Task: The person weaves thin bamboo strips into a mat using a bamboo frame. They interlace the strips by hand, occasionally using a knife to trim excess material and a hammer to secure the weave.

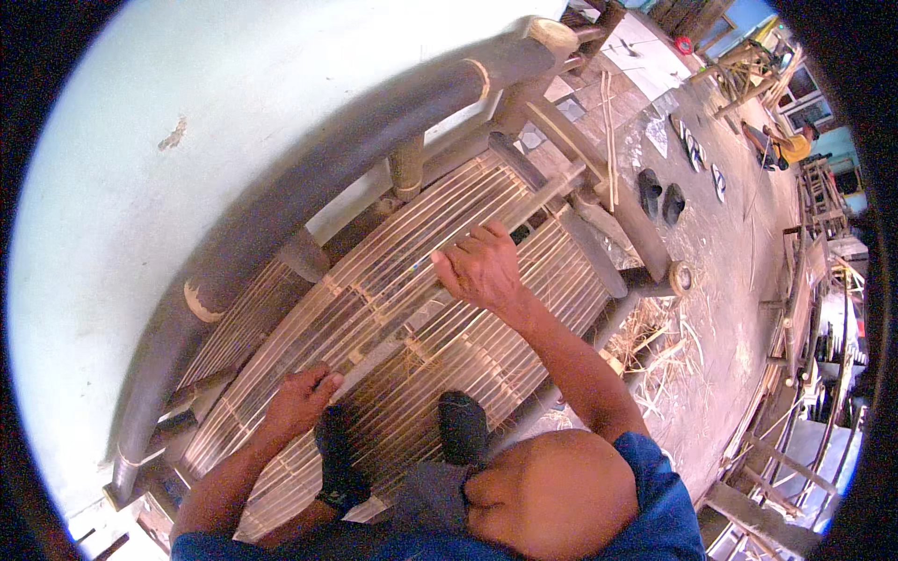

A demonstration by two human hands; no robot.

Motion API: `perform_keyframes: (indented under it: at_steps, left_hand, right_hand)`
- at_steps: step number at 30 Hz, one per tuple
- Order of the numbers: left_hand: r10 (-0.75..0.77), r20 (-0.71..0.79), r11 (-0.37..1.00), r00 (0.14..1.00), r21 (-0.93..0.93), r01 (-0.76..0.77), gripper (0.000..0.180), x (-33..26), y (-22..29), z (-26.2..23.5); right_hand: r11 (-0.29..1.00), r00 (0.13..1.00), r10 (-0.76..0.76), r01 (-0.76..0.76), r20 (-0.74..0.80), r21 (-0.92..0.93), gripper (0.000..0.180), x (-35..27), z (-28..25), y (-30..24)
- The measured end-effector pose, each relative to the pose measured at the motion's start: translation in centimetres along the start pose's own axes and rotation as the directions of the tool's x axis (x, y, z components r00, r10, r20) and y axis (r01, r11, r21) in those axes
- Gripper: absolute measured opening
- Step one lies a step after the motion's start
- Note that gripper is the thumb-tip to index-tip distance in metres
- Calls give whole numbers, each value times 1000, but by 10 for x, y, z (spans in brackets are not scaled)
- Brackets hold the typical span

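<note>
"Right hand [479,266] first: what is it doing?"

"It's clenched over a flat strip [379,353], just above the middle of the frame, back of the hand upward."

"And the left hand [301,402]?"

"Lower down, left of centre, with fingers and thumb closed on the strip near its lower end."

"So where does the strip lie?"

"Slantwise, from left of centre toward the upper right, over a slatted bench [505,369]."

"What's around it?"

"A thick dark pole [374,154] runs through the upper left, in front of a pale wall [215,75]. At the lower centre are 2 feet [463,425] in dark coverings; I can't tell if they're socks or shoes."

"Anything on the right?"

"2 black slippers [648,190] on the floor [720,280] at the upper right, loose shavings [645,341] right of centre, and a person in yellow [795,147] near the upper right edge."
</note>
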State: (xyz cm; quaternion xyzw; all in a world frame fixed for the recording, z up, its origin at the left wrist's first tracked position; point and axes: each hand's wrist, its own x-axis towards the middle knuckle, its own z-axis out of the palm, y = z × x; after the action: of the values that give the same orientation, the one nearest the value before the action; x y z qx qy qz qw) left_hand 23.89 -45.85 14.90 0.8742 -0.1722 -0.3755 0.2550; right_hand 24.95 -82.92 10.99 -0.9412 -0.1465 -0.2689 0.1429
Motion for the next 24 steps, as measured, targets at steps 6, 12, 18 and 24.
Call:
perform_keyframes:
  at_steps: [6, 12, 18, 24]
  left_hand:
    - [-78, -47, 995, 996, -74, 74, 48, 22, 5, -5]
    - [241, -235, 962, 942, -75, -264, 47, 75, 29, 31]
    - [288, -236, 956, 928, 7, -295, 45, 129, 36, 70]
    - [459, -174, 887, 871, 141, -439, 45, 81, 14, 21]
  right_hand:
    - [997, 998, -53, 51, -43, -62, 36, 39, 4, 12]
    - [951, 984, 167, -146, 56, -274, 26, 34, -7, 66]
    - [954, 966, 227, -246, -122, -170, 20, 3, -9, 49]
    - [959, 960, 280, -281, -26, -32, 24, -32, -4, 2]
